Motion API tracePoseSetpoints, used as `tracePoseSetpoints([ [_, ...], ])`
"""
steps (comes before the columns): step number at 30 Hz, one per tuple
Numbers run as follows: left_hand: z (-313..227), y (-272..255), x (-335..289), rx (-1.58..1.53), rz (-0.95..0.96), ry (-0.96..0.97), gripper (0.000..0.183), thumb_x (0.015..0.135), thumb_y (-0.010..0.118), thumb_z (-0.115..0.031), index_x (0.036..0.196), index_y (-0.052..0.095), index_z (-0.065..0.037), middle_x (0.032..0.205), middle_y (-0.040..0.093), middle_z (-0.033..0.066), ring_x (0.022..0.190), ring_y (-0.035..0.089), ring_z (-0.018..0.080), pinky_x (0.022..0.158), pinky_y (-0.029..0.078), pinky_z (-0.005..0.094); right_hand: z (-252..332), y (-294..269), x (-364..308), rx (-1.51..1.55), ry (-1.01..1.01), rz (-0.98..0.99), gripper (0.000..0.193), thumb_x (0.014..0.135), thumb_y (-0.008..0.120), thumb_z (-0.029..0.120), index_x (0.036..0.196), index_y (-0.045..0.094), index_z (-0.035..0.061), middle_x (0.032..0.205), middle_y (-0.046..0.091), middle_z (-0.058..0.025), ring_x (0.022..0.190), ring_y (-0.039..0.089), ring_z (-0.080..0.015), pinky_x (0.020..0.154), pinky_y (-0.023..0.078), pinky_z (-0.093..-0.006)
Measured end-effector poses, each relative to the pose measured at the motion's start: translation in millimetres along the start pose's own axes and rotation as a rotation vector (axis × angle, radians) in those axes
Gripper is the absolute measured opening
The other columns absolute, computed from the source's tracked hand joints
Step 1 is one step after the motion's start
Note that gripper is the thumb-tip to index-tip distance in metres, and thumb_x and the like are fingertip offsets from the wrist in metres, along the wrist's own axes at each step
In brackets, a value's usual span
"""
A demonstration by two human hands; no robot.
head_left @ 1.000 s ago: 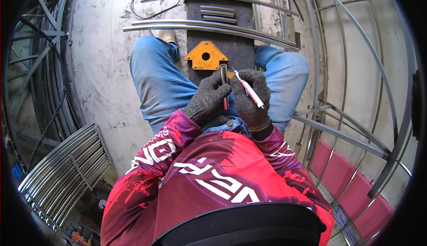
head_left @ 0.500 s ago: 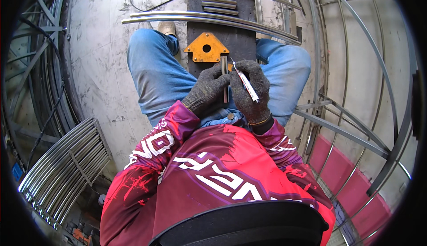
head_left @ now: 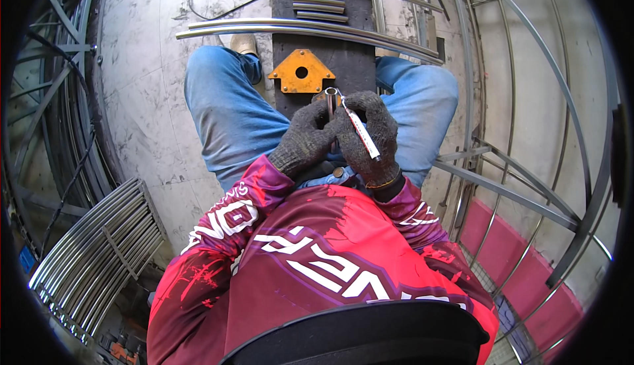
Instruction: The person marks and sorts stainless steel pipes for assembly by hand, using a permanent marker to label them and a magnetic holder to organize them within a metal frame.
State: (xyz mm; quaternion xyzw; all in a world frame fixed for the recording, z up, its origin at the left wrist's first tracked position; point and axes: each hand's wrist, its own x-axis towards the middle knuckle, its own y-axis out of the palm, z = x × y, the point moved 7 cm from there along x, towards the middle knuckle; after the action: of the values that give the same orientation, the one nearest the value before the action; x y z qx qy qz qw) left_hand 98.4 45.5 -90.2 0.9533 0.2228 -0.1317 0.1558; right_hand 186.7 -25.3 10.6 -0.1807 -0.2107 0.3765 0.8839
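Both of my hands wear dark grey knit gloves and meet above my lap. My left hand point(head_left: 306, 138) is closed around a short shiny metal tube point(head_left: 331, 106), whose round open end points up and away from me. Beside it, my right hand point(head_left: 368, 142) grips a slim white pen with red markings point(head_left: 362, 134), its thin tip close to the tube's end. The right fingers meet the left ones near the tube; whether they touch it is hidden. Just beyond, an orange welding magnet point(head_left: 288, 79) with a round hole lies on the dark bench point(head_left: 356, 64).
Several short tubes point(head_left: 319, 8) lie farther up the bench. Long curved tubes point(head_left: 251, 28) cross it. A barred metal panel point(head_left: 99, 253) stands at lower left, dark metal framing point(head_left: 49, 94) at far left. Metal frames point(head_left: 512, 186) rise on the right.
The tube has tilted so that its open end now shows as a ring. My hands have come closer together around it, and the pen remains in my right hand.
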Motion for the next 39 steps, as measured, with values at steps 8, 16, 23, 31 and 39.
tracePoseSetpoints([
  [8,-8,3,-2,0.014,-0.05,0.071,0.03,0.098,0.063,-0.019,0.121,0.064,0.0,0.101,0.071,0.01,0.092,0.064,0.0124,0.082,0.053,0.0298,0,2,0,0.048,0.008,-0.004,0.024,0.082,0.074,0.003,0.101,0.06,0.0044,0.089,0.066,-0.0159,0.079,0.068,-0.0351,0.067,0.054,-0.0398],
  [16,-3,4,-5,-0.037,0.011,0.091,0.034,0.092,0.068,-0.014,0.122,0.063,0.0,0.105,0.07,0.0099,0.097,0.064,0.0138,0.086,0.052,0.0309,3,3,-2,0.001,-0.024,0.007,0.022,0.082,0.075,0.003,0.098,0.06,0.0045,0.087,0.065,-0.016,0.078,0.068,-0.0351,0.066,0.054,-0.0398],
  [23,-2,4,-4,0.003,0.011,0.086,0.035,0.09,0.069,-0.012,0.123,0.062,0.0,0.108,0.069,0.01,0.098,0.065,0.0151,0.088,0.052,0.0316,-1,4,-5,-0.034,-0.028,-0.012,0.02,0.082,0.075,0.003,0.096,0.06,0.0048,0.085,0.064,-0.0161,0.076,0.067,-0.0356,0.065,0.053,-0.0401],
  [31,1,3,-4,0.0,0.013,0.095,0.035,0.087,0.071,-0.01,0.12,0.062,0.0,0.104,0.069,0.0107,0.096,0.065,0.0152,0.086,0.052,0.0314,-2,5,-5,-0.035,-0.007,-0.005,0.02,0.082,0.075,0.004,0.095,0.06,0.0048,0.085,0.064,-0.0164,0.076,0.067,-0.0361,0.065,0.053,-0.0407],
  [39,3,4,-4,0.012,0.023,0.118,0.036,0.086,0.071,-0.011,0.119,0.062,0.0,0.101,0.069,0.0106,0.093,0.064,0.0145,0.083,0.052,0.0309,-3,5,-6,-0.046,0.003,0.004,0.02,0.082,0.075,0.004,0.096,0.061,0.0042,0.086,0.064,-0.0171,0.077,0.068,-0.0364,0.065,0.053,-0.0405],
])
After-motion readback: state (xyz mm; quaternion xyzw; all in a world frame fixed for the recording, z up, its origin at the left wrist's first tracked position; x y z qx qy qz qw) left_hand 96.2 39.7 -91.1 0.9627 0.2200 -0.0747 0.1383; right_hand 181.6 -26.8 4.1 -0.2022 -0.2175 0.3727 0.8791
